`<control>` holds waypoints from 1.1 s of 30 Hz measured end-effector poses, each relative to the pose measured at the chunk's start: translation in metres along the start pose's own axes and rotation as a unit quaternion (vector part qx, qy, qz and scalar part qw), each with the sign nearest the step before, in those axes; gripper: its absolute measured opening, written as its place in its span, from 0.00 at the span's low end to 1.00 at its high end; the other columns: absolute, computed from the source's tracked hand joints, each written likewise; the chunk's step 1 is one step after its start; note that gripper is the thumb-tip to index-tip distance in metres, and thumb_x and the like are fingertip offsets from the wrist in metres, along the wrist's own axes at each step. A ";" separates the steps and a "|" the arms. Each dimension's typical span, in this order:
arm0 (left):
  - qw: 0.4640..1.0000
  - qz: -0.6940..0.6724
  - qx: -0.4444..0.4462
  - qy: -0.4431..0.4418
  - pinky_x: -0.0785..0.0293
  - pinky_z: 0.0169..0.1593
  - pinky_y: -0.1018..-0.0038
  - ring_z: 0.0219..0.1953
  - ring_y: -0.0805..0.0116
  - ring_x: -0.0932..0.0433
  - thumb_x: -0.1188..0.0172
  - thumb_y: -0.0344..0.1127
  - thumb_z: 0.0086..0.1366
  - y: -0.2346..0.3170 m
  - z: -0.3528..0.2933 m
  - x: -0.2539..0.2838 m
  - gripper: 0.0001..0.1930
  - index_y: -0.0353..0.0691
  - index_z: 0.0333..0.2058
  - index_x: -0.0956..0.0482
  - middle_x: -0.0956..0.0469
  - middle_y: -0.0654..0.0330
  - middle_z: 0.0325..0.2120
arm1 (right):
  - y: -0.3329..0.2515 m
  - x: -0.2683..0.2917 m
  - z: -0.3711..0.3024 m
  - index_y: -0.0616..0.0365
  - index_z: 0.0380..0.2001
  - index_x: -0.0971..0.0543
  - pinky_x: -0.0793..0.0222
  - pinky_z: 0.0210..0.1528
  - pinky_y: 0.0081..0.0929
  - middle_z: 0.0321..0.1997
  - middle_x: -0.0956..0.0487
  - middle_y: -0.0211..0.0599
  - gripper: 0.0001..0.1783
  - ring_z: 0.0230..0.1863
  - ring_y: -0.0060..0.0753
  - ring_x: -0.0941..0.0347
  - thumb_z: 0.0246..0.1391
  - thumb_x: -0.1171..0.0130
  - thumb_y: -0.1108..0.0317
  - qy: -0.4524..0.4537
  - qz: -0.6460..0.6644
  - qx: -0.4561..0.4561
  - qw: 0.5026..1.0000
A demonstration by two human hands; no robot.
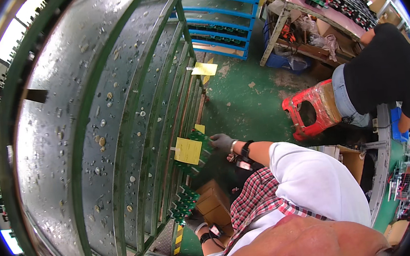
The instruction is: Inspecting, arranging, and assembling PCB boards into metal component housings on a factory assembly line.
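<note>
Gripping green boards (185,202) by edges w/ R hand (222,143) & L hand (195,221), arms out twd green rack (76,189).

And there it was: the gloved right hand (223,143) touched the upper green boards (205,146), the left hand (194,221) the lower boards (183,203), beside the green rack (76,189)

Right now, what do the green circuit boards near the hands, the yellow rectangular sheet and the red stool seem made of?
Green circuit boards: probably rigid laminate, green-faced with small pale details. Yellow rectangular sheet: likely matte paper, thin, without shine. Red stool: apparently moulded plastic, scuffed, with a rounded opening.
</note>
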State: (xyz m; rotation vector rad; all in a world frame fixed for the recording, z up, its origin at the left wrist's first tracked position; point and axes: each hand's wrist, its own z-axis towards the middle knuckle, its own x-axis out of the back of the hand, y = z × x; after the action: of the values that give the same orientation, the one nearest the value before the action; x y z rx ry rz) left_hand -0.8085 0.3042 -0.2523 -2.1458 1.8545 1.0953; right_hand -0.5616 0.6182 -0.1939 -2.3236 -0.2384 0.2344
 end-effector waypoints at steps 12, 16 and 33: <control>0.938 0.248 0.218 -0.109 0.38 0.51 0.63 0.47 0.60 0.34 0.56 0.35 0.56 0.007 -0.111 -0.037 0.15 0.38 0.43 0.33 0.31 0.56 0.45 | 0.026 0.157 -0.229 0.70 0.43 0.32 0.24 0.25 0.31 0.30 0.24 0.45 0.20 0.27 0.37 0.25 0.44 0.49 0.76 0.152 -0.020 -0.019 0.988; 0.875 0.374 0.224 -0.210 0.33 0.45 0.66 0.39 0.64 0.30 0.51 0.35 0.52 0.005 -0.136 -0.092 0.11 0.40 0.35 0.30 0.27 0.59 0.36 | 0.028 0.176 -0.293 0.70 0.43 0.32 0.25 0.24 0.31 0.29 0.25 0.45 0.19 0.25 0.37 0.25 0.45 0.50 0.76 0.128 0.074 -0.016 0.989; 0.610 0.445 0.413 -0.509 0.37 0.49 0.57 0.47 0.55 0.34 0.50 0.42 0.49 -0.254 -0.423 -0.219 0.26 0.40 0.49 0.37 0.33 0.55 0.45 | 0.226 0.333 -0.734 0.65 0.42 0.27 0.37 0.46 0.28 0.38 0.25 0.43 0.21 0.42 0.34 0.30 0.42 0.49 0.65 0.405 0.013 0.193 0.893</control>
State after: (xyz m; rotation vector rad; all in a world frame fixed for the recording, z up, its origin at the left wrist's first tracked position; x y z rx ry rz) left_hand -0.3921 0.3330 0.0904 0.1113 1.9785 0.8560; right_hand -0.0414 0.0391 0.1133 -1.8389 0.2425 -0.6244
